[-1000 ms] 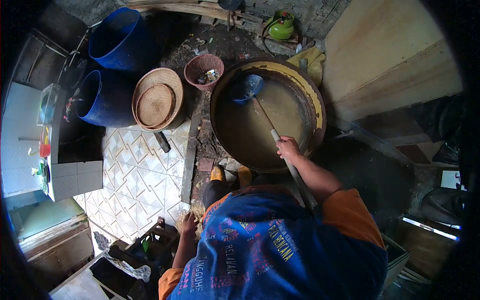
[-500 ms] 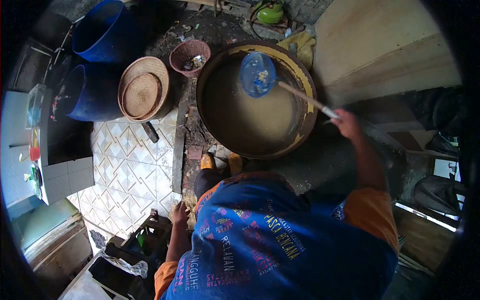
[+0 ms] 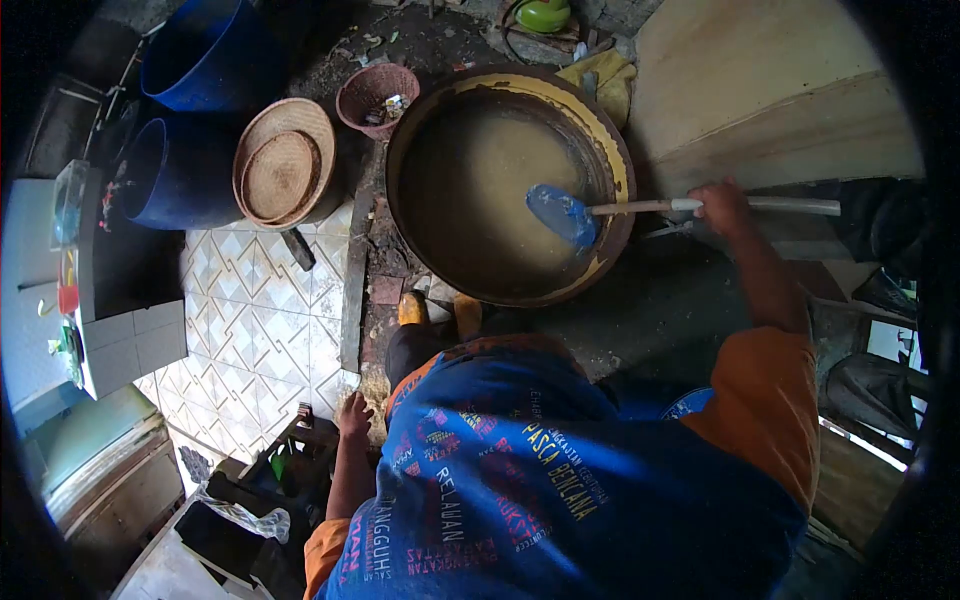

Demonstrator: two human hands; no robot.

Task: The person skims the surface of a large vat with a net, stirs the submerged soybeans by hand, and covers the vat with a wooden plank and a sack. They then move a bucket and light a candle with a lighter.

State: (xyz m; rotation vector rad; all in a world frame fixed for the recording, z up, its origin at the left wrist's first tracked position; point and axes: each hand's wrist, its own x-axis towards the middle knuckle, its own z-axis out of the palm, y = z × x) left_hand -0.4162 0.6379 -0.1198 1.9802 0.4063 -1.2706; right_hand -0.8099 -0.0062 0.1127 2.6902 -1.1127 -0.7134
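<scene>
My right hand [image 3: 722, 208] is closed around the long handle of a blue strainer [image 3: 562, 215], near a pale wrapped section of the shaft. The strainer head is tilted over the right part of a large round vat [image 3: 408, 240], close over the cloudy, yellowish-brown liquid [image 3: 500, 170] inside. Pale bits cling to the strainer head. Behind the wrapped section, the handle runs on to the right past my wrist. My left hand [image 3: 355, 412] hangs low at my side, fingers loosely apart with nothing in them, near a dark crate [image 3: 315, 455].
A reddish basket [image 3: 350, 105] with scraps stands beside the vat. Left of it are woven trays [image 3: 320, 120] and two blue barrels [image 3: 165, 190]. Tiled floor [image 3: 270, 310] lies left, a large pale board [image 3: 750, 90] right. A green gas cylinder [image 3: 543, 14] stands behind.
The strainer has swung from the vat's upper middle down to its right side and tilted over. My right hand has moved right and slightly up; my left hand has shifted slightly.
</scene>
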